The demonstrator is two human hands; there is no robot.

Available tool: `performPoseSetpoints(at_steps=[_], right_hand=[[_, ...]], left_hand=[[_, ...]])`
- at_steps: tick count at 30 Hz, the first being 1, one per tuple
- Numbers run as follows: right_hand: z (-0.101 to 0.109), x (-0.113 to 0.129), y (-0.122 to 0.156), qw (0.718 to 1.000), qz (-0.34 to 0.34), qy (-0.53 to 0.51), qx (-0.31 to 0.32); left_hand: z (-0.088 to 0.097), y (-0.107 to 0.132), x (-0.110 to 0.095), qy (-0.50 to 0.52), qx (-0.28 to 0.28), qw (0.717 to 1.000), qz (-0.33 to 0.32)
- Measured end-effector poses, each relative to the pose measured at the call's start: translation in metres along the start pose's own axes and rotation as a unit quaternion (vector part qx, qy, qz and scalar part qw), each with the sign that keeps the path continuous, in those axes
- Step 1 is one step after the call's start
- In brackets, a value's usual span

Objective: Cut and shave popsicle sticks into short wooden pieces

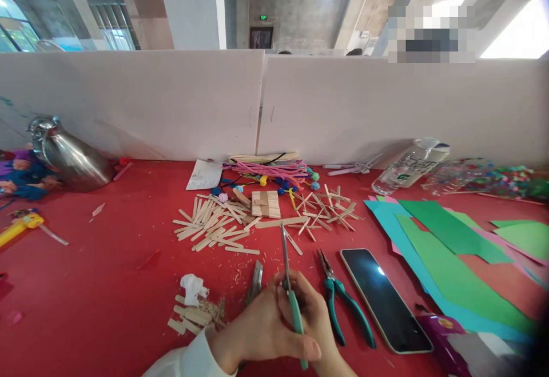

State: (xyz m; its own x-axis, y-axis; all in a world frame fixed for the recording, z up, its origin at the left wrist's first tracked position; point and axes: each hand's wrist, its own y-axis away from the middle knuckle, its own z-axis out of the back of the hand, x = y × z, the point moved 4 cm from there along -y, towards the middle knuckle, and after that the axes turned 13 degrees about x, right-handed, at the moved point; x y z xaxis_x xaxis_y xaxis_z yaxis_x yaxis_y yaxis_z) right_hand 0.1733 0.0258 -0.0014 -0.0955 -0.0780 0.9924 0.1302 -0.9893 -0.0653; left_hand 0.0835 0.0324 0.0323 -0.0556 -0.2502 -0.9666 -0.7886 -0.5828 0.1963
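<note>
My left hand [251, 331], in a white sleeve, and my right hand [313, 311] meet at the bottom centre, both closed around a green-handled tool [297, 317]. Its thin metal shaft points away from me toward a heap of wooden craft sticks [214, 225]. A grey utility knife [256, 278] sticks out just beyond my left fingers; whether they grip it is hidden. A small panel of joined sticks [266, 204] lies in the heap. Cut stick pieces [189, 315] and a crumpled tissue [193, 286] lie left of my left hand.
Green-handled pliers [345, 311] and a phone [384, 300] lie right of my hands on the red table [107, 285]. Coloured paper sheets [450, 251] cover the right. A water bottle [403, 171], pipe cleaners [270, 168] and a metal kettle [68, 157] stand by the white partition [171, 102].
</note>
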Motion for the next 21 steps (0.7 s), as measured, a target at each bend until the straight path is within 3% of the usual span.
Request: performPoseSetpoints(at_steps=[13, 21], right_hand=[[0.002, 0.012, 0.004, 1.000, 0.003, 0.025, -0.001], [0.001, 0.013, 0.004, 1.000, 0.005, 0.018, -0.002]], left_hand=[[-0.004, -0.003, 0.004, 0.015, -0.013, 0.999, -0.044], [-0.004, -0.003, 0.005, 0.043, -0.020, 0.998, -0.035]])
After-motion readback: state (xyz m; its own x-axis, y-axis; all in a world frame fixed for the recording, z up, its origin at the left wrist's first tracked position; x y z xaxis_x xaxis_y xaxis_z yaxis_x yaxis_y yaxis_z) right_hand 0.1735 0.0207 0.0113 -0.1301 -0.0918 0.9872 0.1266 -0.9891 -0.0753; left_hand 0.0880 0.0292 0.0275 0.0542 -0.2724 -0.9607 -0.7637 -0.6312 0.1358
